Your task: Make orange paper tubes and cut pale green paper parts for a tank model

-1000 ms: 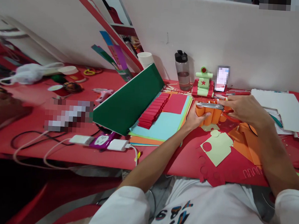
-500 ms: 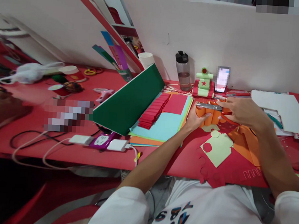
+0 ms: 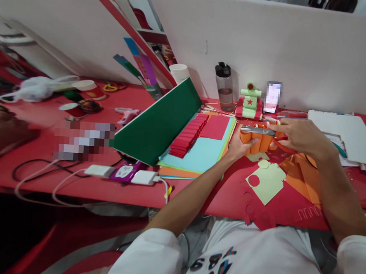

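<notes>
My left hand point(image 3: 240, 146) is closed on a curled, folded piece of orange paper point(image 3: 257, 144), gripping it at its left end. My right hand point(image 3: 304, 134) is closed on a pair of scissors point(image 3: 260, 131) with orange handles. The metal blades point left and lie across the top of the orange paper, over my left thumb side. My right fingertips also come close to the paper's right end; whether they touch it I cannot tell. Below the hands lie a pale green paper sheet point(image 3: 265, 187) with cut edges and a folded orange sheet point(image 3: 303, 177).
A green board point(image 3: 159, 123) leans beside stacked coloured paper point(image 3: 197, 156) with a pleated red strip point(image 3: 187, 137). Behind stand a water bottle point(image 3: 225, 88), a red and green paper model point(image 3: 249, 104) and a phone point(image 3: 272, 97). Another person's hand point(image 3: 6, 132) rests at far left.
My right hand and the scissors have shifted slightly right. My left hand keeps its place on the orange paper.
</notes>
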Available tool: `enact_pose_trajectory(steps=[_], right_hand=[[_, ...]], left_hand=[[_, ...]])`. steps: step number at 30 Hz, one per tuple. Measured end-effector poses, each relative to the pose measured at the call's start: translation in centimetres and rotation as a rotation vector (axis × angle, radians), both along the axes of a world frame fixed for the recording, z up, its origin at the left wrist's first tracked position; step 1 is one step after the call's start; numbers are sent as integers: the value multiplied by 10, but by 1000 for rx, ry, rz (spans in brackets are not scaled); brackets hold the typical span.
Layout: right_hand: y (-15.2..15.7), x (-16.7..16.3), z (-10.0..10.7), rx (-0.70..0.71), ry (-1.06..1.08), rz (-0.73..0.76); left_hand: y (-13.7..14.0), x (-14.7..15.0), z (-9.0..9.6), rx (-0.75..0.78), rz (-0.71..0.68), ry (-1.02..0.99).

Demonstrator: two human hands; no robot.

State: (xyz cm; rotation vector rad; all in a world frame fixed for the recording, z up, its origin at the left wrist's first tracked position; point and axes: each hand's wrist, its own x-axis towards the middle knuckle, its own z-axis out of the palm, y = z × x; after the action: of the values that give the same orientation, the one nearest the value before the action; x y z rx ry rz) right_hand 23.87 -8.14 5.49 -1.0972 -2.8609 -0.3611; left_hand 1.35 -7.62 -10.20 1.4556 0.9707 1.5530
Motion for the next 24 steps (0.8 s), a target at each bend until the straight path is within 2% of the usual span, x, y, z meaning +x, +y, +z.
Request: enact_pose_trajectory(steps=[8, 17, 24], right_hand=[[-7, -5, 4, 43, -50, -61], [-15, -11, 8, 74, -130, -104], [-26, -18, 14, 8, -165, -178]], left_hand=[[3, 0, -8, -8, 13, -8], [2, 0, -7, 3, 59, 1], [5, 0, -14, -8, 61, -35]])
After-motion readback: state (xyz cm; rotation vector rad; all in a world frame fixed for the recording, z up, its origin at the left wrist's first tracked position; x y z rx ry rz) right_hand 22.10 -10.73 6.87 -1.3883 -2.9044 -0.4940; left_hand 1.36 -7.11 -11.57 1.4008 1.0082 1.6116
